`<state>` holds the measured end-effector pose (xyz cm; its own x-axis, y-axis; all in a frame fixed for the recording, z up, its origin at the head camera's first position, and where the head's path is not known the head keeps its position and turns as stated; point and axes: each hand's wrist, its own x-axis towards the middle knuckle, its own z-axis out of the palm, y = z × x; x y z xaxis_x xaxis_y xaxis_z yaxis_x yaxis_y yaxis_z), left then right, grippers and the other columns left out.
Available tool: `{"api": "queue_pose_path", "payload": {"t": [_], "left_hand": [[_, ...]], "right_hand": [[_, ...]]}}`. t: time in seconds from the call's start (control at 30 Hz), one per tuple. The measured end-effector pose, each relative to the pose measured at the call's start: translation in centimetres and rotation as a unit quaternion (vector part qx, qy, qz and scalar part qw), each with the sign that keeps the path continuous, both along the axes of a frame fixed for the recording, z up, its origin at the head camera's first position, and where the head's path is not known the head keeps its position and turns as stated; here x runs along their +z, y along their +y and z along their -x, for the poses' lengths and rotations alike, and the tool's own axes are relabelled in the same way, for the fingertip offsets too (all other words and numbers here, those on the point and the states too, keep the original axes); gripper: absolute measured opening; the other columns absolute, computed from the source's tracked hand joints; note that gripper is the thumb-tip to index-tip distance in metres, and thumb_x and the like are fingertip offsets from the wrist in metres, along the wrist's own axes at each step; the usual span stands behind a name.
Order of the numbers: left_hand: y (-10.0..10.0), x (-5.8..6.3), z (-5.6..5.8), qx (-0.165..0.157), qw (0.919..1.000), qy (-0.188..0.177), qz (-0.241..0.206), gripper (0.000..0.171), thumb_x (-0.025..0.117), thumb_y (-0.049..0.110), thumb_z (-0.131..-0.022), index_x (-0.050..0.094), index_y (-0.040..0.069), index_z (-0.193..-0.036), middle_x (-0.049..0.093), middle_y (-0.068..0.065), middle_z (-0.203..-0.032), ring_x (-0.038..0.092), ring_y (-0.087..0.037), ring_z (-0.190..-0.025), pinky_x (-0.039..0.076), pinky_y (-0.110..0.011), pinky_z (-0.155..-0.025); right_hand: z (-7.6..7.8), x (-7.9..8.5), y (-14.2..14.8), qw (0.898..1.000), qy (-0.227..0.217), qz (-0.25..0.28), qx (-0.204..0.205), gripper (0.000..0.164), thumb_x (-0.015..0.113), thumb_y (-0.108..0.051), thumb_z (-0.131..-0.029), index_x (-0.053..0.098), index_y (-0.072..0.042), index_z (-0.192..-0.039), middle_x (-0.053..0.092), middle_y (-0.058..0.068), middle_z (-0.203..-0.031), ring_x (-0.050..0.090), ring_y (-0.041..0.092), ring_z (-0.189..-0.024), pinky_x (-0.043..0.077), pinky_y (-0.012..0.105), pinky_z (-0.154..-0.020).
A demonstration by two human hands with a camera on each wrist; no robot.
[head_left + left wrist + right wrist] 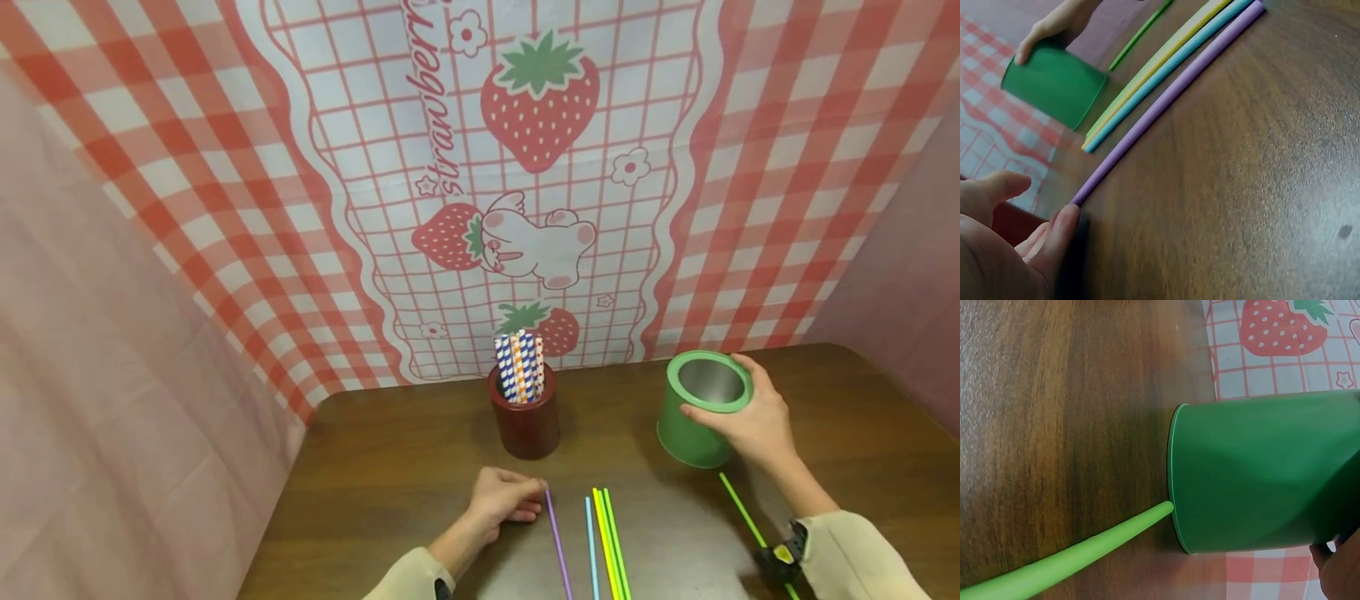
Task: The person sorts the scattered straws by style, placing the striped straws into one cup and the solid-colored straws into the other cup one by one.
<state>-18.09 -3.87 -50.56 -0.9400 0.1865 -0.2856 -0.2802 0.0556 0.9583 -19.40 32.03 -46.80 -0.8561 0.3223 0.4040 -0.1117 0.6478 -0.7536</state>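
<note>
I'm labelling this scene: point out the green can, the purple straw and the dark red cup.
Green can (1260, 475): right wrist view, on its side wall.
Purple straw (1147, 119): left wrist view, along its middle.
Dark red cup (529, 428): head view, on its front wall.

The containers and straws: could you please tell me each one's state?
Red cup: upright, holding straws.
Patterned straws: standing in that cup.
Green tin: open-topped, held by the right hand.
Purple straw: touched at one end by left hand.
Blue straw: lying flat.
Yellow and green straws: lying side by side.
Lone green straw: lying apart, near the tin.
</note>
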Motion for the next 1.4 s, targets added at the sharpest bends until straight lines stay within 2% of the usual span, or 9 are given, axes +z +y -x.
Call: {"api": "queue_pose_path", "payload": {"t": [0.13,0.27,0.43,0.53,0.63,0.93,1.03,1.23,1.4], "left_hand": [[0.6,-0.1,-0.3,0.009,0.9994,0.001,0.034,0.018,0.077,0.007,-0.074,0.069,-0.007,-0.082,0.07,-0.016,-0.072,0.062,-0.011,-0.05,0.053,-0.024,-0.049],[1.3,0.0,-0.4,0.018,0.9948,0.034,0.094,0.016,0.081,0.008,-0.069,0.071,-0.004,-0.074,0.068,-0.011,-0.062,0.058,-0.006,-0.043,0.052,-0.024,-0.045],[2.1,-0.1,-0.4,0.027,0.9773,0.101,0.184,0.012,0.083,0.007,-0.064,0.072,0.005,-0.061,0.062,-0.004,-0.047,0.052,-0.003,-0.035,0.049,-0.025,-0.039],[2.2,-0.2,-0.4,0.034,0.9667,0.125,0.221,0.014,0.083,0.006,-0.062,0.071,0.009,-0.057,0.059,0.0,-0.043,0.051,-0.003,-0.033,0.047,-0.024,-0.036],[2.3,-0.4,-0.4,0.04,0.961,0.139,0.236,0.016,0.082,0.003,-0.062,0.069,0.01,-0.055,0.057,0.003,-0.041,0.05,-0.002,-0.032,0.045,-0.023,-0.034],[2.3,-0.3,-0.3,0.037,0.9519,0.162,0.257,0.017,0.08,0.002,-0.061,0.068,0.012,-0.054,0.056,0.006,-0.041,0.049,-0.001,-0.031,0.043,-0.021,-0.033],[2.4,-0.2,-0.3,0.038,0.956,0.154,0.247,0.016,0.08,0.002,-0.061,0.068,0.011,-0.054,0.057,0.004,-0.041,0.049,-0.001,-0.031,0.043,-0.022,-0.034],[2.3,-0.2,-0.3,0.048,0.9761,0.101,0.186,0.01,0.076,-0.002,-0.062,0.068,0.004,-0.06,0.059,-0.001,-0.044,0.051,-0.003,-0.033,0.047,-0.024,-0.037],[2.6,0.4,0.0,0.049,0.9851,0.082,0.143,0.006,0.074,-0.003,-0.064,0.069,0.001,-0.065,0.062,-0.003,-0.049,0.054,-0.004,-0.037,0.05,-0.025,-0.04]], "right_hand": [[0.1,-0.1,-0.2,1.0,-0.001,0.002,-0.001,0.104,0.091,-0.027,-0.06,0.035,-0.005,-0.144,0.054,0.03,-0.116,0.051,0.039,-0.097,0.036,0.039,-0.068],[0.1,-0.1,-0.3,1.0,0.005,0.003,-0.008,0.102,0.092,-0.026,-0.059,0.037,-0.005,-0.143,0.055,0.029,-0.115,0.051,0.035,-0.096,0.035,0.034,-0.069],[0.0,0.0,-0.2,1.0,0.008,0.003,-0.01,0.102,0.092,-0.025,-0.059,0.037,-0.005,-0.142,0.054,0.028,-0.118,0.051,0.035,-0.097,0.034,0.033,-0.069],[-0.1,0.1,-0.1,1.0,0.004,0.003,-0.006,0.102,0.091,-0.026,-0.06,0.036,-0.004,-0.143,0.053,0.029,-0.118,0.05,0.039,-0.098,0.035,0.037,-0.068],[-0.1,0.1,-0.1,1.0,0.0,0.004,-0.003,0.103,0.091,-0.026,-0.06,0.035,-0.004,-0.143,0.052,0.031,-0.119,0.05,0.042,-0.098,0.035,0.039,-0.068],[-0.2,0.3,-0.2,1.0,0.001,0.003,-0.008,0.103,0.091,-0.026,-0.06,0.035,-0.004,-0.144,0.052,0.031,-0.119,0.05,0.042,-0.098,0.035,0.038,-0.068],[-0.2,0.2,-0.1,1.0,-0.001,0.004,-0.008,0.103,0.091,-0.026,-0.06,0.035,-0.004,-0.144,0.052,0.031,-0.117,0.05,0.042,-0.097,0.035,0.04,-0.068],[-0.1,0.2,-0.2,1.0,-0.002,0.005,0.0,0.103,0.091,-0.027,-0.061,0.034,-0.004,-0.144,0.052,0.031,-0.118,0.05,0.042,-0.098,0.036,0.043,-0.069],[-0.3,0.3,-0.2,1.0,0.002,0.007,-0.002,0.102,0.091,-0.027,-0.061,0.035,-0.004,-0.143,0.053,0.029,-0.118,0.051,0.04,-0.099,0.037,0.042,-0.069]]}}
